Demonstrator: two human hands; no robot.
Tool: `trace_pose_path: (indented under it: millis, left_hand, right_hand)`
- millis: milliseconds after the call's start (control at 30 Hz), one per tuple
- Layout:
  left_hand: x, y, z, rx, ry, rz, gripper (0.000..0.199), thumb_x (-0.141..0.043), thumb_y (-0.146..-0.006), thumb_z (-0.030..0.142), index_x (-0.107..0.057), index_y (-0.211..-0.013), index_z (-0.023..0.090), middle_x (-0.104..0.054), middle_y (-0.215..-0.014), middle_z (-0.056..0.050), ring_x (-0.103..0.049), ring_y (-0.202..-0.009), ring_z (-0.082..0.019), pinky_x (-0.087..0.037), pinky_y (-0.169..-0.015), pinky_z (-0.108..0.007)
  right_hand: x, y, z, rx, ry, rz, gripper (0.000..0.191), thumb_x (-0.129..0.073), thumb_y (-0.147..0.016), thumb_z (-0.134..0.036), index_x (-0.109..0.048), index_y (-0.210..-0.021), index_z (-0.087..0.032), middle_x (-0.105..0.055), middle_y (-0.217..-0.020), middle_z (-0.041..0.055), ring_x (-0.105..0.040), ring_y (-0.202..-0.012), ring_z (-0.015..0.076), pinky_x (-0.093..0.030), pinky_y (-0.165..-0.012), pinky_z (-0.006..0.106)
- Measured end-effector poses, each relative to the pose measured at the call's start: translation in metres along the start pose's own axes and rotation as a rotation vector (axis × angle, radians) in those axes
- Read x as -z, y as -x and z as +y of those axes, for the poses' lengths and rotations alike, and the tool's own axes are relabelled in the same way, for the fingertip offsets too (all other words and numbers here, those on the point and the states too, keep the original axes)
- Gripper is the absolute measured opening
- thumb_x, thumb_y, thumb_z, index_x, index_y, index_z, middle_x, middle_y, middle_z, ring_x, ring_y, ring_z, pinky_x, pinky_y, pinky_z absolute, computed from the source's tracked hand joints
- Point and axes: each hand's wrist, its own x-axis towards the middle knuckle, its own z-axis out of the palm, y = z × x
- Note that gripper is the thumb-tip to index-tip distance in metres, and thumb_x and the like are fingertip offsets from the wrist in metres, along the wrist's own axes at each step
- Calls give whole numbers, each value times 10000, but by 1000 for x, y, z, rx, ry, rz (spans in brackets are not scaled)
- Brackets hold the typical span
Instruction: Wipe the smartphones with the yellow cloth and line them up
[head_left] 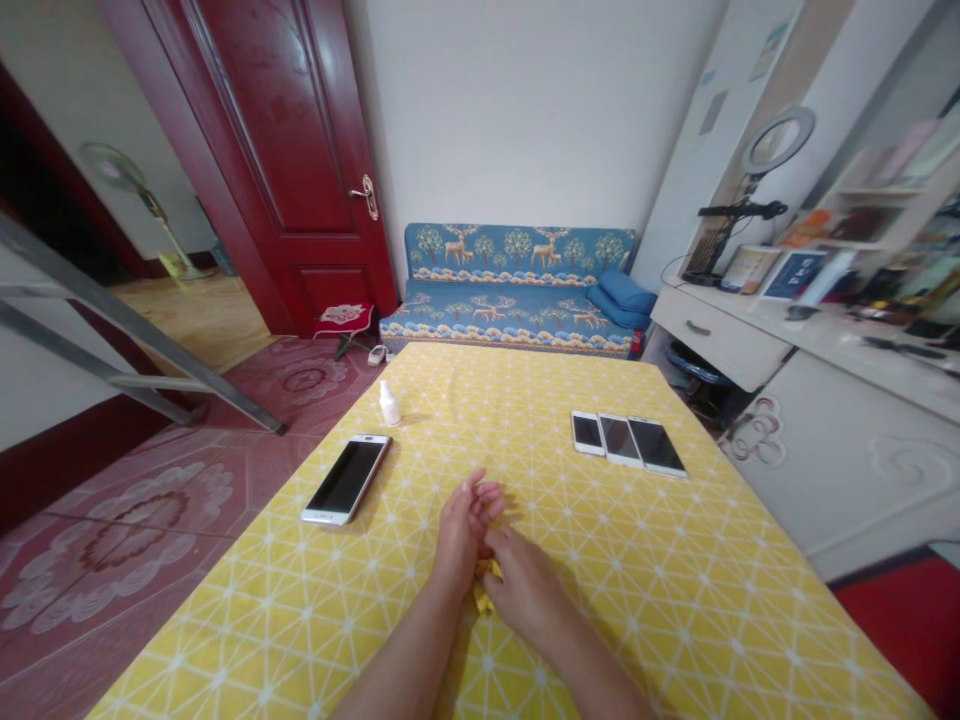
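My left hand [461, 530] and my right hand [525, 585] meet near the middle of a yellow patterned tablecloth [675, 600]. A small crumpled yellow cloth [484, 597] shows between them, partly hidden under my right palm. The fingers of my left hand curl upward beside it. To the left lies a smartphone [346, 480] with a dark screen. Farther off on the right, three smartphones [620, 440] lie side by side, and a small white bottle [389, 404] stands upright beyond the left phone. Neither hand touches the phones or the bottle.
The table ends at a blue deer-patterned sofa [517, 300]. A white cabinet [832, 380] with a ring light [776, 140] stands to the right. A metal ladder [127, 340] leans at the left, over a patterned pink floor [135, 530], beside a red door [292, 170].
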Motion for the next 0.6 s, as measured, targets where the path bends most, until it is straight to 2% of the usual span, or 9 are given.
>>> trace_pose_path:
  millis: [67,133,233,267,333,367,433,500,600]
  left_hand:
    - [1,0,2,-40,-111,14,420,-626,-789,436,-620,-1108,162,-667,-942,-92,-640,-879,-185,-512,-809,-335]
    - [5,-1,8,-157,-363,26,412,-605,-798,434,-621,-1119,178,-666,-970,-98,-639,-878,-202,-516,-778,-348]
    - [16,-8,33,-419,-728,59,349,-562,-822,386,-630,-1105,192,-650,-1079,-109,-596,-1028,-243,-454,-913,-404]
    - [21,-10,45,-487,-788,96,324,-559,-824,364,-635,-1091,198,-627,-1146,-106,-551,-1108,-250,-393,-992,-415]
    - [33,-15,71,-721,-1192,245,349,-503,-848,353,-619,-1136,194,-604,-1187,-114,-481,-1187,-270,-308,-1058,-435]
    - [40,-17,84,-762,-1383,349,386,-483,-853,347,-598,-1182,182,-589,-1201,-132,-456,-1206,-287,-285,-1064,-450]
    - [53,-21,107,-687,-1701,567,499,-509,-828,350,-523,-1280,138,-545,-1244,-193,-399,-1248,-346,-256,-1051,-510]
    - [66,-23,125,-476,-1893,748,636,-547,-798,390,-427,-1356,110,-511,-1265,-254,-353,-1273,-417,-246,-1007,-587]
    - [81,-27,140,-189,-1990,772,754,-553,-777,466,-330,-1408,121,-552,-1205,-257,-463,-1179,-425,-289,-957,-581]
  right_hand:
    - [-7,-6,9,-8,-63,107,301,-505,-681,-35,-621,-898,-209,-651,-939,51,-604,-881,195,-421,-763,273]
    - [-11,-12,18,-18,-97,233,230,-500,-697,-52,-605,-840,-199,-635,-889,46,-590,-840,187,-421,-747,273]
    - [-13,-17,31,-27,-177,389,119,-498,-759,-122,-582,-806,-192,-608,-818,32,-566,-756,168,-419,-694,262]
    - [-13,-18,35,-34,-208,413,101,-501,-770,-144,-582,-809,-192,-604,-800,25,-558,-728,161,-416,-671,255]
    - [-13,-19,38,-47,-241,427,89,-520,-770,-170,-593,-815,-195,-601,-779,14,-543,-687,151,-406,-636,244]
    - [-13,-19,38,-47,-239,421,88,-532,-762,-171,-600,-811,-197,-601,-772,9,-537,-678,148,-400,-629,242]
    - [-13,-19,37,-43,-225,402,93,-550,-743,-163,-613,-799,-202,-602,-768,3,-530,-675,144,-391,-630,239]
    - [-13,-19,35,-44,-217,388,103,-555,-731,-150,-619,-790,-205,-601,-763,-1,-524,-673,141,-386,-633,238]
    - [-12,-19,33,-60,-230,378,98,-559,-730,-152,-620,-786,-204,-598,-754,-2,-517,-668,140,-381,-629,237]
